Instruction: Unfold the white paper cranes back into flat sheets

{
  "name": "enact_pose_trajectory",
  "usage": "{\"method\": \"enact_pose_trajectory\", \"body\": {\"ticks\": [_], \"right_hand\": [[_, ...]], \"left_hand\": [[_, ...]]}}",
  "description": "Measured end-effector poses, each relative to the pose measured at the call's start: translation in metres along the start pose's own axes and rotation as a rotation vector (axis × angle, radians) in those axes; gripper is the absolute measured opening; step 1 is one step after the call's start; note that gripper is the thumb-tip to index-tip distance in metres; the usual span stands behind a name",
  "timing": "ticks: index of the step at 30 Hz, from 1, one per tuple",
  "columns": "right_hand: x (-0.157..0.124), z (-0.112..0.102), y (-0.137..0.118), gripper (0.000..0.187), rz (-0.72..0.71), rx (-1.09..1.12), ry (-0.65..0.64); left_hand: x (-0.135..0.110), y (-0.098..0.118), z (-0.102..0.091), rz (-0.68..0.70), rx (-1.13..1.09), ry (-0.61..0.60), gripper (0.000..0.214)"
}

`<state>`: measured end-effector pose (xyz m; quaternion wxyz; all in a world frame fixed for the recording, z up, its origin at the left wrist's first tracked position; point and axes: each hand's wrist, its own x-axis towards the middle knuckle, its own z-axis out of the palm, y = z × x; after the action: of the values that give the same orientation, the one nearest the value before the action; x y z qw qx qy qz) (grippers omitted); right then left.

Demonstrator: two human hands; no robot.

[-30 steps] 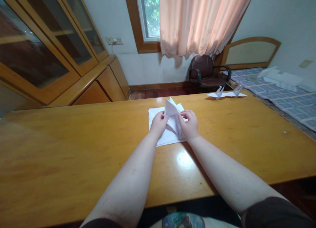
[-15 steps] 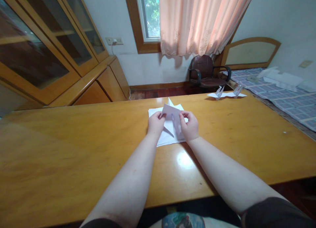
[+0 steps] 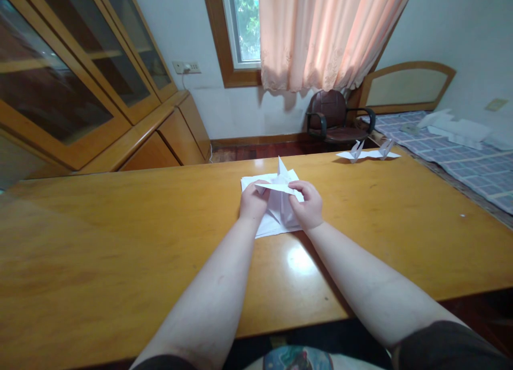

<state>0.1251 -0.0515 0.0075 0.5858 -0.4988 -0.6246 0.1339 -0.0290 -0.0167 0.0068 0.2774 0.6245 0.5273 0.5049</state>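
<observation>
A partly folded white paper piece (image 3: 279, 195) is held between both hands above a small stack of white sheets (image 3: 267, 226) on the wooden table (image 3: 120, 236). My left hand (image 3: 252, 203) pinches the piece's left corner, fingers closed. My right hand (image 3: 308, 203) grips its right side, fingers curled over the top flap. The flap lies nearly flat, and a pointed tip sticks up behind it.
Two finished white paper cranes (image 3: 367, 151) sit at the table's far right edge. A dark chair (image 3: 334, 116) stands beyond the table under a pink curtain (image 3: 320, 33). A glass-fronted wooden cabinet (image 3: 72, 92) fills the left. A bed with a checked cover (image 3: 465, 156) lies right.
The raised paper flap has been folded down towards me, from standing upright to lying almost flat between my hands. Both hands stayed in place on the paper.
</observation>
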Motion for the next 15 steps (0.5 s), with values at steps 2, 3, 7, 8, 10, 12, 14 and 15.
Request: {"method": "enact_pose_trajectory", "body": {"ticks": [2,3,7,8,10,12,14,15], "right_hand": [[-0.002,-0.002,-0.002,0.021,-0.012,0.091,-0.029],[-0.002,-0.002,-0.001,0.025,0.008,0.145,0.002],[0.004,0.005,0.01,0.033,0.276,0.362,0.151],[0.006,0.008,0.014,0.034,0.359,0.434,0.135],[0.01,0.014,0.019,0.038,0.517,0.61,0.04],[0.011,0.019,0.021,0.04,0.674,0.789,-0.086],[0.011,0.02,0.018,0.036,0.791,0.908,-0.187],[0.011,0.02,0.016,0.032,0.828,0.939,-0.23]], "left_hand": [[0.001,0.001,0.0,-0.106,-0.086,0.036,0.014],[0.001,0.002,0.001,-0.157,-0.135,0.053,0.016],[0.005,0.003,0.003,-0.245,-0.294,0.072,0.019],[0.005,0.003,0.004,-0.237,-0.314,0.067,0.016],[0.006,0.002,0.005,-0.214,-0.345,0.06,0.013],[0.006,0.0,0.005,-0.195,-0.38,0.068,0.015],[0.006,-0.001,0.005,-0.183,-0.403,0.079,0.019],[0.005,-0.001,0.005,-0.188,-0.416,0.079,0.021]]}}
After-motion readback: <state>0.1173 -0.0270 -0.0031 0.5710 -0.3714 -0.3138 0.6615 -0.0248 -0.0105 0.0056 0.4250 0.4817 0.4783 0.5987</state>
